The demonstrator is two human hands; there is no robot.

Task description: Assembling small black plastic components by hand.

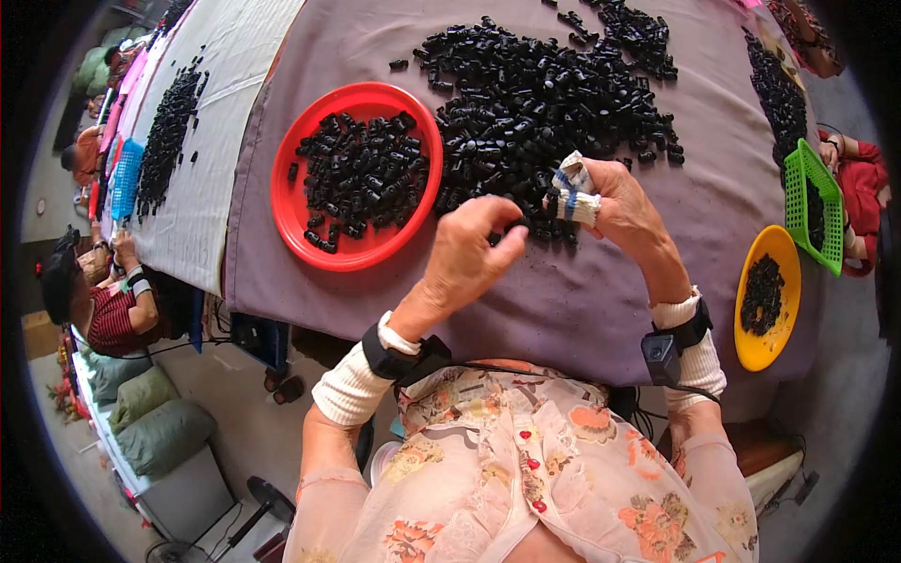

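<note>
A large heap of small black cylindrical pieces (554, 84) covers the middle of the cloth-covered table in front of me. At its near edge my left hand (469, 246) is closed, fingers curled toward the thumb. Dark pieces show by its fingertips, but whether one is held is hard to make out. Close on its right, my right hand (619, 202) is pinched, with white, blue-striped knit covers (574, 192) on some fingers. A small black piece seems to stick out at those covered fingertips. Left of the heap, a round red tray (282, 202) holds many more black pieces.
A yellow dish (790, 310) with small dark bits lies at the right edge, beside a green basket (830, 220) by another person's hands. Across the left table, a person in a striped top (113, 310) sits near a blue basket (127, 178) and more black pieces (172, 131).
</note>
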